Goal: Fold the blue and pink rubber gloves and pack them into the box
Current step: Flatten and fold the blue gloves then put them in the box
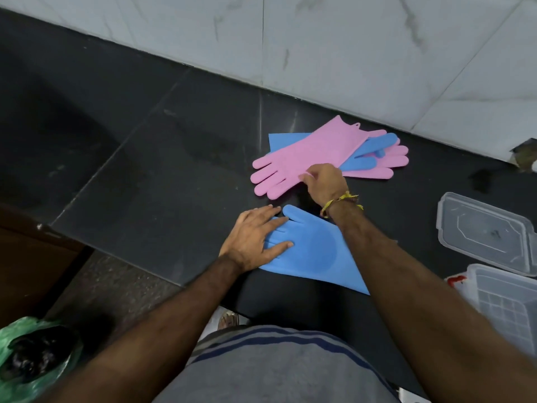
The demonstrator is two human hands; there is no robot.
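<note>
Head view: a blue glove (313, 251) lies flat on the dark desk (174, 158) near its front edge, fingers pointing left, cuff trailing right under the right forearm. The left hand (252, 239) rests on it palm down, fingers spread and flat over the glove's fingers, an open grip that pins rather than grasps. Farther back, a pile holds a pink glove (305, 158) on top, a second blue glove (369, 152) beneath it and another pink one (389, 167) at the bottom. The right hand (325, 181) reaches to the top pink glove; its fingertips seem to pinch the edge near the palm, grip closing on it, though the contact is partly hidden. The clear box (511, 309) stands open at the right edge of the desk, its lid (485, 231) lying beside it.

Nothing looks folded yet. To do this step well, I would keep the left palm pressing so the blue glove stays flat, and draw the pink glove off the pile slowly so the ones beneath are not dragged along.
</note>
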